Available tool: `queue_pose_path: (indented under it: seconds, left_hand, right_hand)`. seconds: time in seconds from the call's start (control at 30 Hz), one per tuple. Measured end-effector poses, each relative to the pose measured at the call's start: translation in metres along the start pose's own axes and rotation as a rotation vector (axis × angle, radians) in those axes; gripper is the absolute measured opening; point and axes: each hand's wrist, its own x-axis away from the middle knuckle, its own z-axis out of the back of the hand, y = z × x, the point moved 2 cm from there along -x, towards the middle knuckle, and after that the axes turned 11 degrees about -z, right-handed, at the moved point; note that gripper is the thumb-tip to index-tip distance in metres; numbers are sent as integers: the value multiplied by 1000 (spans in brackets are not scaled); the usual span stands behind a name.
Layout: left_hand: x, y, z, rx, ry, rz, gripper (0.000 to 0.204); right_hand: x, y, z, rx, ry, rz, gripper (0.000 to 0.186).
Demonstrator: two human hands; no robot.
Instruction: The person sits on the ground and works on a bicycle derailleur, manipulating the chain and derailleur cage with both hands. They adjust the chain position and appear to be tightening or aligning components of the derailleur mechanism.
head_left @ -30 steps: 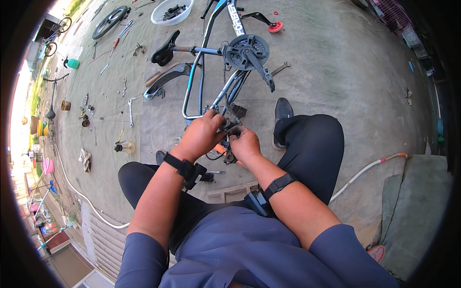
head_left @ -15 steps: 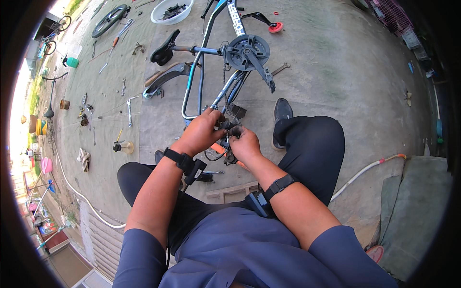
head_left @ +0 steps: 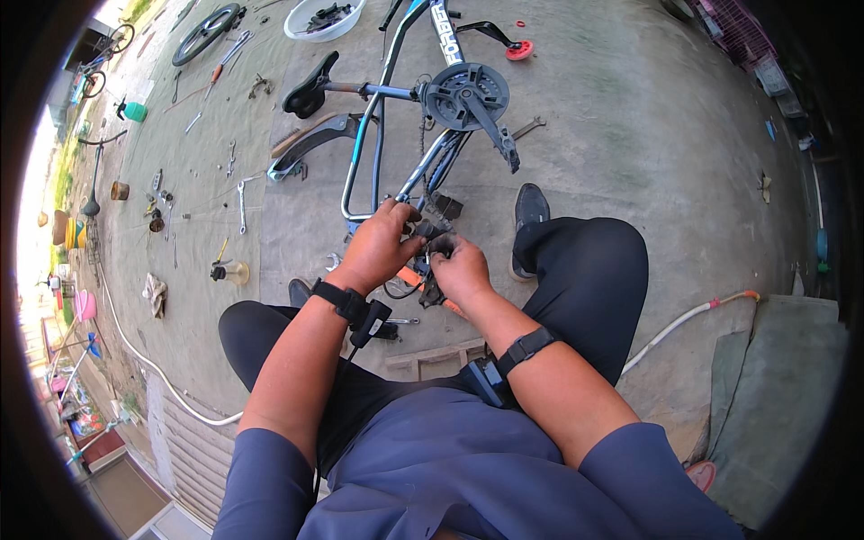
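A blue, white and black bicycle frame [head_left: 389, 83] lies on the ground in front of me, its rear end close to my hands. Fingers bent, my left hand [head_left: 382, 243] grips a small dark part [head_left: 428, 231] at that rear end. Close beside it, my right hand [head_left: 461, 270] is pinched, its fingertips almost meeting my left thumb; what they hold is too small to make out. A chain [head_left: 436, 212] runs down to the hands from the crankset [head_left: 465, 97]. Below the fingers are a dark metal mechanism [head_left: 433, 292], a looped black cable [head_left: 392, 295] and an orange bar [head_left: 453, 308].
Left of the frame lie a wrench [head_left: 241, 209], a fender [head_left: 310, 147], a rag [head_left: 155, 295] and a small jar [head_left: 236, 273]. Farther off are a wheel [head_left: 205, 38] and a white basin of parts [head_left: 353, 27]. Another wrench [head_left: 529, 127] rests right of the crankset. A hose [head_left: 675, 326] curves at right.
Both hands stay at the frame's rear end, with only slight finger movement. The whole view has shifted a little.
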Motion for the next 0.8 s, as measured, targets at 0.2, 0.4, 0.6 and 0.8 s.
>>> queue_pose_path:
  seconds: [0.2, 0.4, 0.6, 0.8]
  left_hand:
    - [9, -8, -4, 50, 59, 90, 37]
    - [19, -24, -17, 228, 125, 205, 37]
    - [30, -32, -25, 537, 143, 372, 27]
    - [33, -21, -22, 607, 102, 452, 22]
  right_hand:
    - [1, -1, 1, -10, 7, -10, 14]
    - [-2, 2, -1, -42, 37, 20, 13]
    - [-5, 5, 1, -91, 54, 63, 13]
    - [-8, 7, -1, -108, -21, 46, 11]
